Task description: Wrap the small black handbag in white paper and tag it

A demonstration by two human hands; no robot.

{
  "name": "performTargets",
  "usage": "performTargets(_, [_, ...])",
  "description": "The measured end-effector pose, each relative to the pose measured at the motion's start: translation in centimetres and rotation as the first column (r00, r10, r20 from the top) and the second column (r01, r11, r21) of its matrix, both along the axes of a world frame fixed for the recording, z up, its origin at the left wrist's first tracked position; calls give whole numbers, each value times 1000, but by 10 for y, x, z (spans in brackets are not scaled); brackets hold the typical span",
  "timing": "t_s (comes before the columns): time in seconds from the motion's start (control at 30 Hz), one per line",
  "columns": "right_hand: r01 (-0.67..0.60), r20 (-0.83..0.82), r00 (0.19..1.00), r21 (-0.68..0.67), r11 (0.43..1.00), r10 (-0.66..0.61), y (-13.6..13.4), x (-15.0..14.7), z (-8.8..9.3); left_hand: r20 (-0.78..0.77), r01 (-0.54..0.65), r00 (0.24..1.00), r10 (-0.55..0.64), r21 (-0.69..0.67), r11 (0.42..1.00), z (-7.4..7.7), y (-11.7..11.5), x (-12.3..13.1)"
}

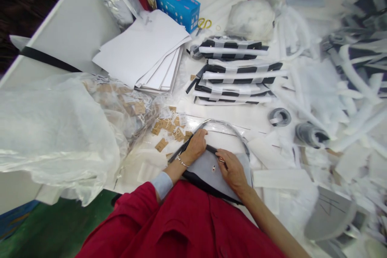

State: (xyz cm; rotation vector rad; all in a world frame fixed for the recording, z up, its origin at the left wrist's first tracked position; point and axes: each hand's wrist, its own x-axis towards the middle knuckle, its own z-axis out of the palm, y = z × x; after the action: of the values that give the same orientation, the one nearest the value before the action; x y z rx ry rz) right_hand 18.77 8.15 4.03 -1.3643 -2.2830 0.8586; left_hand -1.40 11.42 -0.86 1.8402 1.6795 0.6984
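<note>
The grey handbag [208, 171] lies flat at the table's near edge, just in front of the person's red jacket [187, 225]. The left hand [196, 145] grips its black top rim with curled fingers. The right hand [233, 170] rests on the flap with bent fingers; I cannot tell whether it pinches anything. Its handle [229, 125] looks already sleeved in clear film, but the body is bare and carries no visible tag. Kraft tags [169, 125] lie scattered at 10 o'clock. At 12 o'clock a stack of banded, wrapped bags [236, 73] looks finished. White sheets [145, 48] sit at 11 o'clock, tape rolls [279, 117] at 2.
</note>
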Motion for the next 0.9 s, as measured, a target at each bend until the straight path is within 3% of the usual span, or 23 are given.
performTargets(0.13, [-64, 1, 998, 69, 996, 64, -23, -1, -1, 21, -2, 1000, 1, 13, 1000, -6, -1, 1])
performTargets(0.27, [-52, -1, 999, 63, 997, 52, -41, 0, -15, 43, 62, 997, -64, 35, 997, -1, 0, 2])
performTargets(0.37, [21, -24, 999, 1, 1000, -21, -47, 3, -26, 64, 143, 987, -146, 57, 988, 16, 1, -1])
performTargets(0.47, [71, -62, 995, -45, 996, -74, -50, 5, -32, 39, 304, 951, -305, 44, 952, 45, -11, -7])
performTargets(0.57, [65, -99, 993, -56, 996, -70, -51, 6, -33, -12, 520, 854, -520, 16, 854, 73, -44, -10])
performTargets(0.63, [59, -126, 990, -50, 997, -65, -51, 6, -33, -64, 610, 790, -610, -14, 792, 82, -71, -10])
performTargets(0.77, [36, -153, 987, -55, 998, -44, -49, 6, -28, -196, 607, 772, -604, -52, 793, 75, -113, -7])
performTargets(0.9, [-38, -114, 993, -26, 999, 35, -49, 8, -25, -275, 595, 778, -565, 32, 803, 60, -122, -4])
